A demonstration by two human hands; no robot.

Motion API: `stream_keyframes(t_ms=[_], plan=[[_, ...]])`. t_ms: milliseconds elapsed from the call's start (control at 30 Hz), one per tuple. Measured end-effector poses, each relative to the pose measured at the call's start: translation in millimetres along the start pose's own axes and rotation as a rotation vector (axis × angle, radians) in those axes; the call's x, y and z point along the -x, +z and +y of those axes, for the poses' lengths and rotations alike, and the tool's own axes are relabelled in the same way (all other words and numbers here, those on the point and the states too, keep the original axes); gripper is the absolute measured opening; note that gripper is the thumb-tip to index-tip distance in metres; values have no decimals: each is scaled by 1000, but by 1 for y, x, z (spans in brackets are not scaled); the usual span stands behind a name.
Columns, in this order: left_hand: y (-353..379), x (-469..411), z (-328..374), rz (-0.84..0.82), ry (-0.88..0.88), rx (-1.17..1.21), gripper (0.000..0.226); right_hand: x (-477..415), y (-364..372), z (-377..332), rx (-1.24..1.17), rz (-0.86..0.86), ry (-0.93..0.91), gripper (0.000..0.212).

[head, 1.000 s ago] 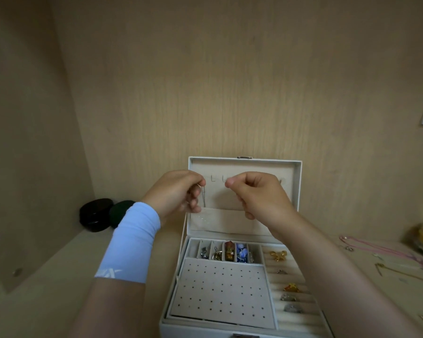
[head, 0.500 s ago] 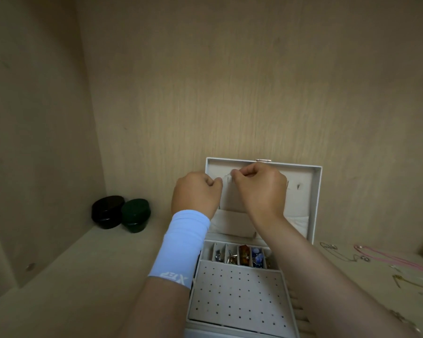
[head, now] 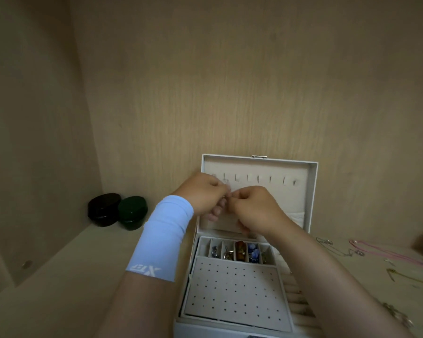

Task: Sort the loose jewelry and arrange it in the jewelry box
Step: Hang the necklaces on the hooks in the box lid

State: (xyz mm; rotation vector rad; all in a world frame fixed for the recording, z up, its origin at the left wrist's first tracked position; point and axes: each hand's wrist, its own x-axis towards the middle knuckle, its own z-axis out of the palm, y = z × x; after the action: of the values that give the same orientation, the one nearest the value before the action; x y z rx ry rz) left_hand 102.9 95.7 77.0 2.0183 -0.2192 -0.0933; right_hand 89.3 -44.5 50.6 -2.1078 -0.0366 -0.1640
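A person is leaning over an open white jewelry box [head: 313,191] that is sitting on a wooden shelf. The left hand [head: 203,195] and right hand [head: 254,209] are meeting in front of the upright lid, just below its row of hooks [head: 258,178]. Their fingers are curling in, with the fingertips pinching what looks like a fine chain [head: 226,197], mostly hidden. It is likely going to feel light, limp and quick to tangle, so gripping near the clasp seems wisest. More loose jewelry [head: 386,254] is lying to the right of the box.
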Motion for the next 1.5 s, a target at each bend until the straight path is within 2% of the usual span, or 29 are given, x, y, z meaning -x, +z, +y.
stream_keyframes(t_ms=[133, 267, 433, 600, 733, 800, 900, 967, 1100, 1167, 1267, 1367, 1500], plan=[[1, 5, 3, -82, 67, -99, 24, 16, -6, 1, -209, -244, 102, 22], [0, 10, 4, -161, 74, -97, 24, 16, -13, 8, -192, -248, 85, 21], [-4, 9, 2, -137, 35, -134, 21, 14, -28, 9, -139, -243, 57, 20], [2, 9, -1, -157, -48, -195, 18, 15, -47, 6, -101, -362, 37, 20], [10, 7, -2, -135, -135, -181, 20, 13, -57, 6, -53, -309, -6, 13], [14, 10, 1, -209, -104, -148, 18, 14, -62, 4, -65, -280, -38, 14], [26, 16, 4, -359, -60, 65, 22, 13, -65, 3, -113, -202, -85, 14], [33, 15, 2, -391, -58, 173, 22, 11, -63, 5, -96, -138, -102, 13], [36, 12, 3, -274, -64, 122, 13, 6, -64, 13, -47, -47, -105, 13], [32, 13, 5, -214, -48, 51, 15, 7, -66, 16, 37, -95, -80, 16], [28, 15, 10, -128, -2, -39, 15, 10, -66, 17, 142, -253, -20, 20], [28, 17, 14, -88, 27, -94, 14, 15, -59, 14, 75, -376, -28, 18], [24, 19, 16, -79, 69, -91, 12, 13, -51, 15, -81, -303, -57, 14]])
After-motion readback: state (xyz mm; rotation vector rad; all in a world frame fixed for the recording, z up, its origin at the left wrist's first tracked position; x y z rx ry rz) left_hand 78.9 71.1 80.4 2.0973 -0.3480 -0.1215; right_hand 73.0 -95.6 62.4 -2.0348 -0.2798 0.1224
